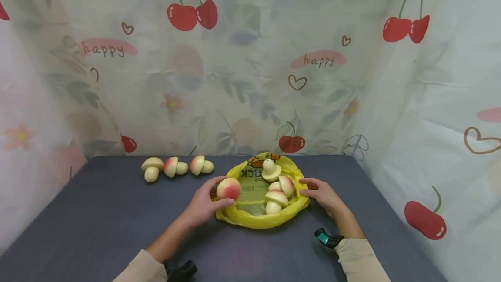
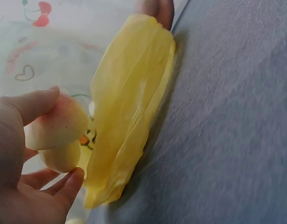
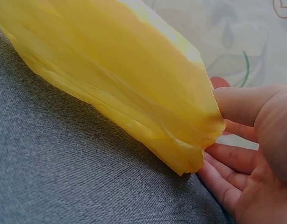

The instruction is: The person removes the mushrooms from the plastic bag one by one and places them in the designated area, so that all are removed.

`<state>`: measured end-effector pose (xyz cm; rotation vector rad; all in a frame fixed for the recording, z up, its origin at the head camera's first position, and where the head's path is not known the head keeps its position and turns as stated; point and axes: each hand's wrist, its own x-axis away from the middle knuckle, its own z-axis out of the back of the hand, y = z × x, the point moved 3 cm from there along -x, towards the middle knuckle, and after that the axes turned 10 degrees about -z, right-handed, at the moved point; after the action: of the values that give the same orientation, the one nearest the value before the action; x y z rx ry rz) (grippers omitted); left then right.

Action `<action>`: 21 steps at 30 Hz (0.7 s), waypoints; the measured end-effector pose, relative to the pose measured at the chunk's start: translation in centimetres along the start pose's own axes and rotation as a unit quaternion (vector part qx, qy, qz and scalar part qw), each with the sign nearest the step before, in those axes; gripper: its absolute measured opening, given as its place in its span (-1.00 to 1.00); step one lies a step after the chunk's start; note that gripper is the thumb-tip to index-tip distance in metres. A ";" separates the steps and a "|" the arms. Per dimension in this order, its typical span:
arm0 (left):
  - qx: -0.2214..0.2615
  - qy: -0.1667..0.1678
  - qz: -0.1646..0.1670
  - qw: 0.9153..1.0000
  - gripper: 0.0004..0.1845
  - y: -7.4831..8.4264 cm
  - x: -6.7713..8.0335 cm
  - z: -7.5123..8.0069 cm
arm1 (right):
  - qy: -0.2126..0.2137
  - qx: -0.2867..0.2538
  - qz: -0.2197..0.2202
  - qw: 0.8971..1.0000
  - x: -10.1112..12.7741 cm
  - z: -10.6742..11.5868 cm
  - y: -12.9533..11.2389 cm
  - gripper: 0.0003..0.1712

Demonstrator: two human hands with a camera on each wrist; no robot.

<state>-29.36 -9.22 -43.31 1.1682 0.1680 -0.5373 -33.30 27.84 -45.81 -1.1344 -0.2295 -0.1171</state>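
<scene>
My left hand (image 1: 202,204) holds a toy mushroom (image 1: 228,189) with a pink-and-cream cap at the left rim of a yellow plastic bag (image 1: 258,221). The left wrist view shows the thumb over the cap and the fingers below the pale stem (image 2: 60,157). The bag lies with its mouth rolled wide, showing a printed duck. Inside, toward its right side, are three more mushrooms (image 1: 276,198). At the right rim, my right hand (image 1: 322,193) holds the bag's edge (image 3: 206,116) between thumb and fingers.
Three mushrooms (image 1: 176,167) lie in a row at the back left of the dark grey table (image 1: 98,221). Behind and beside the table hangs a pale curtain (image 1: 250,56) printed with cherries. Both wrists wear black bands (image 1: 328,238).
</scene>
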 end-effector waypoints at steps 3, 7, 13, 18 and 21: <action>0.008 0.010 0.003 1.000 -0.31 -0.1 0.1 0.9 | 0.003 0.001 0.000 1.000 0.0 0.0 -0.1 -0.39; 0.018 0.024 0.009 1.000 -0.36 -0.3 0.3 2.0 | 0.004 0.001 -0.001 1.000 0.1 0.0 -0.1 -0.40; 0.036 0.036 0.022 0.998 -0.36 -0.7 0.9 3.8 | 0.001 -0.009 0.003 1.000 0.1 0.0 -0.2 -0.43; 0.001 0.047 0.026 0.999 -0.30 -1.5 1.6 5.4 | 0.000 -0.008 0.004 1.000 0.1 0.0 -0.2 -0.42; -0.034 0.052 0.026 0.998 -0.29 -2.3 2.2 6.6 | -0.003 -0.006 0.001 1.000 0.2 -0.1 -0.1 -0.41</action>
<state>-29.50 -16.54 -43.46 1.1325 0.2421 -0.4225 -33.16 27.71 -45.72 -1.1477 -0.2325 -0.1129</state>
